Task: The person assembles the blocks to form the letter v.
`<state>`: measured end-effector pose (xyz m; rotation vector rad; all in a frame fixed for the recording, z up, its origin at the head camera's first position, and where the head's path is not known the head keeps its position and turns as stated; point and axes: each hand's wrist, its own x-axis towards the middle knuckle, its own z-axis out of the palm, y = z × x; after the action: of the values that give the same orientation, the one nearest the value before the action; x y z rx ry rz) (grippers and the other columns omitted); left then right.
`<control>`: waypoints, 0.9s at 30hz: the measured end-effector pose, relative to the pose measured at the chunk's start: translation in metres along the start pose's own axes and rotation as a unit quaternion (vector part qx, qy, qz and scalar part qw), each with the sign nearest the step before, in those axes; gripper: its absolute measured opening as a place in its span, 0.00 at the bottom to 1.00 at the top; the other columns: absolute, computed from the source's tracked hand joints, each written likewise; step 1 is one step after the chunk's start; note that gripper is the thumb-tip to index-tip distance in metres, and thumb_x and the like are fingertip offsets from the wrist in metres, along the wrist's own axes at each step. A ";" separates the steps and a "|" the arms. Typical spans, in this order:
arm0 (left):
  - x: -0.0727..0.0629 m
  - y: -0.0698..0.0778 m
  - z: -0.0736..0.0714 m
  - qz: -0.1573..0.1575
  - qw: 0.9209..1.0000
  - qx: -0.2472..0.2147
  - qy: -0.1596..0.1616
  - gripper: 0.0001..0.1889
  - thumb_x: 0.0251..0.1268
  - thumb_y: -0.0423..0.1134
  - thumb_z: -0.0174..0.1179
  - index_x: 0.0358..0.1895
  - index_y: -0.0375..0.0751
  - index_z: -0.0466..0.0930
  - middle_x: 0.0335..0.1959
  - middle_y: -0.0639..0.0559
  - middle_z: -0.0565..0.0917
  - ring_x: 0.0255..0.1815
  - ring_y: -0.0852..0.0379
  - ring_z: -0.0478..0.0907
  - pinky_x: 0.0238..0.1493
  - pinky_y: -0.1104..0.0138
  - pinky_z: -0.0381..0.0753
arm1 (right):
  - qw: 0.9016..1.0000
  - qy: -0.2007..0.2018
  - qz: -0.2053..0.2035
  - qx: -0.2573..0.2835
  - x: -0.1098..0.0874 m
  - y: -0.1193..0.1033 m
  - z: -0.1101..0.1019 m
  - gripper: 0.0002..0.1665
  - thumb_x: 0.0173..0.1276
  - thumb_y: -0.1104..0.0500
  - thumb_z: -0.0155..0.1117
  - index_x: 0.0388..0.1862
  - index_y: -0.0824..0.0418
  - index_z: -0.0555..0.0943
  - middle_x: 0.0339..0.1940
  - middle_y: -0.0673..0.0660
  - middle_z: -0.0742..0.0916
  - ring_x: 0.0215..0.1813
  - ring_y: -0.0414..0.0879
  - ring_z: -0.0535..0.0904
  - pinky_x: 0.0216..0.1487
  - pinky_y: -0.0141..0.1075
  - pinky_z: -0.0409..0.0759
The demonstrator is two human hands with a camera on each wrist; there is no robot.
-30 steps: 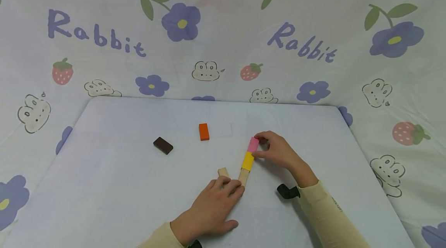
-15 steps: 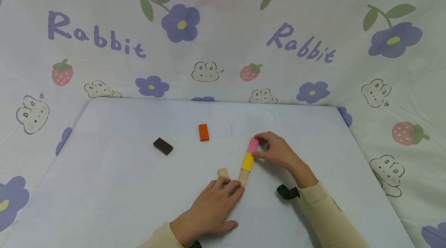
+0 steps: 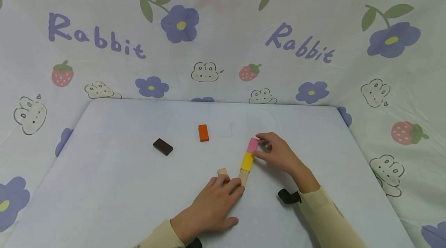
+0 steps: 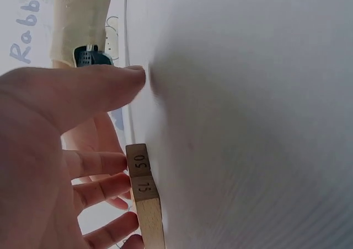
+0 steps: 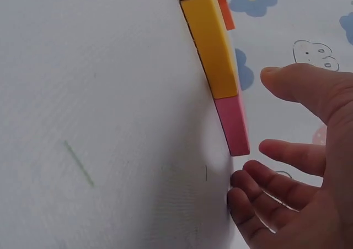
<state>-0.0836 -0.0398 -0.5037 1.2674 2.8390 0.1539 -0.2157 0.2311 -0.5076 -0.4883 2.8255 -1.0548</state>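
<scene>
A short row of blocks lies slanting on the white table: a pink block (image 3: 252,145) at the far end, a yellow block (image 3: 247,161) against it, then a plain wooden block (image 3: 244,177). Another wooden block (image 3: 222,171) pokes out past the fingers of my left hand (image 3: 212,207), which lies over the near ends of both wooden pieces, fingertips at them and thumb spread. Printed numbers show on the wooden blocks (image 4: 138,160) in the left wrist view. Beside the pink block, my right hand (image 3: 278,154) holds nothing; thumb and fingers are parted around it, with a gap in the right wrist view.
An orange block (image 3: 203,133) lies farther back, left of the row. Left of that is a dark brown block (image 3: 163,146). A printed cloth (image 3: 216,47) hangs behind the table (image 3: 104,186) and along its sides.
My right hand's fingers have come slightly away from the pink block, and its wrist has shifted a little toward me. The blocks and my left hand keep their places.
</scene>
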 end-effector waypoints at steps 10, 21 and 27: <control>0.005 -0.007 -0.001 -0.003 0.998 -0.064 0.004 0.33 0.68 0.60 0.73 0.71 0.52 0.79 0.68 0.56 0.74 0.66 0.50 0.67 0.67 0.53 0.75 | 1.000 0.021 -0.001 0.004 -0.017 0.003 -0.004 0.37 0.72 0.52 0.78 0.75 0.62 0.78 0.67 0.62 0.82 0.61 0.56 0.80 0.64 0.55 0.81; 0.001 -0.024 -0.009 -0.028 0.990 -0.112 0.080 0.35 0.69 0.56 0.72 0.75 0.48 0.75 0.71 0.48 0.73 0.71 0.46 0.69 0.72 0.51 0.73 | 0.999 0.050 -0.018 0.011 -0.028 -0.004 -0.009 0.34 0.72 0.52 0.78 0.73 0.61 0.80 0.67 0.60 0.83 0.61 0.58 0.81 0.62 0.57 0.83; -0.003 -0.045 -0.011 -0.067 0.983 -0.139 0.103 0.36 0.68 0.55 0.75 0.75 0.45 0.75 0.70 0.47 0.73 0.72 0.43 0.68 0.73 0.49 0.72 | 0.998 0.047 -0.030 0.009 -0.032 -0.009 -0.011 0.33 0.73 0.52 0.77 0.73 0.59 0.81 0.68 0.59 0.82 0.63 0.58 0.80 0.63 0.58 0.82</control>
<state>-0.1155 -0.0729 -0.4971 1.0560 2.9205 0.6874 -0.1850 0.2417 -0.4941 -0.5393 2.8974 -1.1416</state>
